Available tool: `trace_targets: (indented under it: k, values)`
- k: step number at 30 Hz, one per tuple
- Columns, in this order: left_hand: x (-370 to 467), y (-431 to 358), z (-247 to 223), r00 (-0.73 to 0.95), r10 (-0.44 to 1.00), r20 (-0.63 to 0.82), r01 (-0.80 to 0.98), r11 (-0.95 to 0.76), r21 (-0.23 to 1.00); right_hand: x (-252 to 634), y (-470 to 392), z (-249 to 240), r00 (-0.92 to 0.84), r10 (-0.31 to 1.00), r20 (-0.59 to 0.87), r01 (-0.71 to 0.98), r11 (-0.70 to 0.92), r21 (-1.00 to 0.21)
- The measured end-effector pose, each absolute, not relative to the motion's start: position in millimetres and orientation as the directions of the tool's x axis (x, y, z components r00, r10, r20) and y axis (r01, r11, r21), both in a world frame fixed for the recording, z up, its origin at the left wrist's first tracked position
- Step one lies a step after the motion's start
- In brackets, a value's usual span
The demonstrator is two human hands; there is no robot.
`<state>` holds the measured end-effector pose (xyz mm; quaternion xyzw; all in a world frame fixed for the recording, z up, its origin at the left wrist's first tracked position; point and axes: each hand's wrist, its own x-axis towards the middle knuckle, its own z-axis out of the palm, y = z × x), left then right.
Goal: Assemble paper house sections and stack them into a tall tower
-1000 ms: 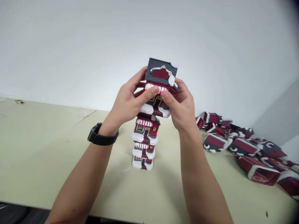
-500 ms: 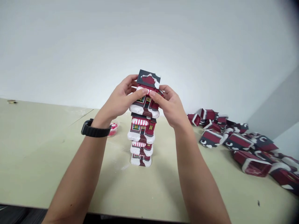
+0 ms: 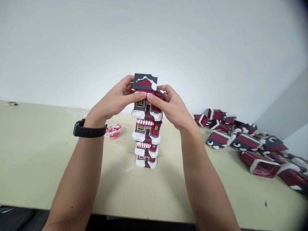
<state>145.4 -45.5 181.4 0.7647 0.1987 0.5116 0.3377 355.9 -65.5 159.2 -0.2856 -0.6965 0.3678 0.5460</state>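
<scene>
Several small red houses with snowy white bases stand stacked in a tower [image 3: 147,128] at the middle of the table. The top house [image 3: 144,84] has a dark roof with white patches and rests on the one below. My left hand [image 3: 117,98] grips its left side, thumb across the front. On its right side is my right hand [image 3: 172,104], its thumb also on the front near the other thumb. Both hands' other fingertips are partly hidden behind the house.
A heap of similar houses [image 3: 246,144] lies tumbled on the right of the pale table [image 3: 125,195]. A clear dish of red and white pieces [image 3: 113,131] stands left of the tower. A small object [image 3: 12,103] lies far left. A wall rises behind.
Both hands and the top house have shifted left, and the top house now sits straighter over the stack. More of the dish shows beside my left wrist.
</scene>
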Motion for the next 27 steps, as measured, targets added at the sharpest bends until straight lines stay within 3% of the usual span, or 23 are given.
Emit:
trace_targets:
  k: [27]
  values:
    - [157, -42, 175, 0.416, 0.640, 0.646, -0.085, -0.680, 0.728, 377, -69, 166, -0.276, 0.795, 0.540, 0.040, 0.571, -0.820]
